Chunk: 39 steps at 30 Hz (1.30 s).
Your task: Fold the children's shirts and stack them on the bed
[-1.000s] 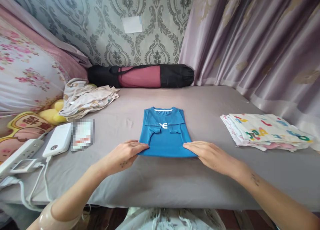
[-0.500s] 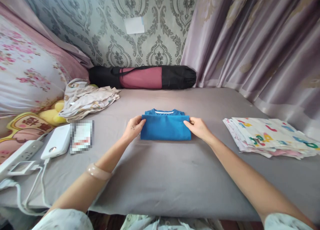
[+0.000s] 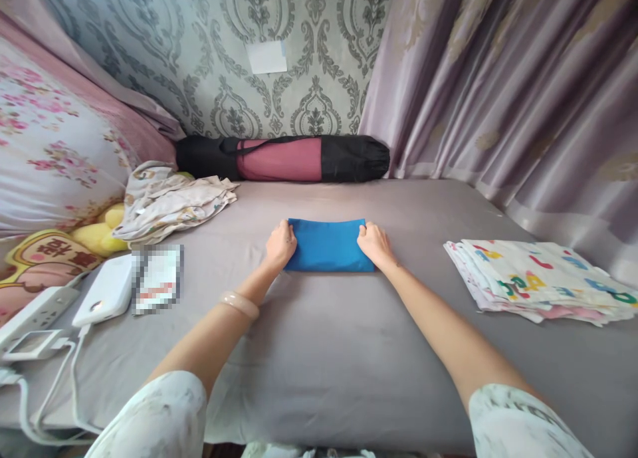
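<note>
In front of me a blue shirt (image 3: 327,246) lies folded into a flat rectangle on the grey bed sheet (image 3: 329,351). My left hand (image 3: 282,245) grips its far left corner with curled fingers. At the far right corner, my right hand (image 3: 375,243) pinches the cloth the same way. The shirt's collar and white lettering are hidden under the fold. To the right rests a stack of folded white clothes (image 3: 541,275) with colourful letter prints, apart from both hands.
A crumpled pale garment (image 3: 174,202) and a yellow plush toy (image 3: 102,235) lie left. Nearer are a white power bank (image 3: 107,288), a power strip (image 3: 37,315) with cables, and a blurred packet (image 3: 158,278). A black and red rolled bag (image 3: 282,159) lies along the wall.
Both hands have carried the shirt's near edge away from me, folding it over the sleeves, lettering and finally the collar. The shirt has become a shorter rectangle.
</note>
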Tool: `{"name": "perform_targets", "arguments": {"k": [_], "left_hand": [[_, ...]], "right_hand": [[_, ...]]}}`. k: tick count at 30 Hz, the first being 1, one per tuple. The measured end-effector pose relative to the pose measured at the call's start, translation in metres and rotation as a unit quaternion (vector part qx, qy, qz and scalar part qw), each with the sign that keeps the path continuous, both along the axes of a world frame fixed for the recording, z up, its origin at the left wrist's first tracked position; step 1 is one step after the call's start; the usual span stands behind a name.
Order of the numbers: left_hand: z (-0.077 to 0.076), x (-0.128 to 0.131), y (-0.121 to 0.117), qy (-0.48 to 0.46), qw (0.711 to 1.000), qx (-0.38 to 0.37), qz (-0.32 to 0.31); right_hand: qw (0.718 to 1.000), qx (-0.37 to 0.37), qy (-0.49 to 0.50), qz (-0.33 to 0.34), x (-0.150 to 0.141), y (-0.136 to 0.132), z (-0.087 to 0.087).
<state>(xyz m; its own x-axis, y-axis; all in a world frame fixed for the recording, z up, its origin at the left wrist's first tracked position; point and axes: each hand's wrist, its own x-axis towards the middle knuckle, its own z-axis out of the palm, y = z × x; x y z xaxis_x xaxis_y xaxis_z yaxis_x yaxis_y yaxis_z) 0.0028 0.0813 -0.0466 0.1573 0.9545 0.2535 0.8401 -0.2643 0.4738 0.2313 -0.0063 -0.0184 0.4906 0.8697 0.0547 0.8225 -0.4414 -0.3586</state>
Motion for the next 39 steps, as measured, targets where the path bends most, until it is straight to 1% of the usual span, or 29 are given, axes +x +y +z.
{"name": "perform_targets", "arguments": {"k": [2,7,9,13,16,19,29,33,35,37,39], "left_hand": [[0.000,0.003,0.001,0.019,1.000,-0.009,0.004],[-0.003,0.006,0.005,0.028,1.000,0.005,-0.007],[-0.003,0.007,0.006,0.042,0.999,-0.008,-0.006],[0.000,0.012,0.005,0.086,0.995,-0.045,0.014],[0.004,0.015,0.004,0.116,0.991,-0.059,0.041],[0.007,0.017,0.003,0.134,0.987,-0.068,0.050],[0.012,0.019,0.000,0.138,0.984,-0.080,0.081],[0.014,0.018,-0.001,0.124,0.986,-0.081,0.079],[0.017,0.016,-0.003,0.113,0.988,-0.067,0.080],[0.021,0.014,-0.008,0.117,0.990,-0.025,0.077],[0.024,0.016,-0.015,0.133,0.989,0.030,0.049]], "right_hand": [[1.000,-0.001,-0.006,-0.003,-0.003,0.002,0.001],[1.000,-0.005,-0.016,0.000,-0.005,0.006,-0.003],[1.000,-0.014,-0.017,-0.002,-0.006,0.007,-0.005],[0.999,-0.024,-0.034,-0.020,-0.007,0.010,-0.007],[0.998,-0.030,-0.046,-0.040,-0.007,0.014,-0.009],[0.997,-0.035,-0.049,-0.051,-0.006,0.016,-0.011],[0.996,-0.034,0.005,-0.083,-0.006,0.018,-0.008],[0.996,-0.049,0.022,-0.070,0.001,0.019,-0.007],[0.996,-0.061,0.037,-0.052,0.006,0.018,-0.004],[0.997,-0.062,0.033,-0.042,0.007,0.016,0.001],[0.999,-0.026,-0.015,-0.041,0.001,0.013,0.006]]}}
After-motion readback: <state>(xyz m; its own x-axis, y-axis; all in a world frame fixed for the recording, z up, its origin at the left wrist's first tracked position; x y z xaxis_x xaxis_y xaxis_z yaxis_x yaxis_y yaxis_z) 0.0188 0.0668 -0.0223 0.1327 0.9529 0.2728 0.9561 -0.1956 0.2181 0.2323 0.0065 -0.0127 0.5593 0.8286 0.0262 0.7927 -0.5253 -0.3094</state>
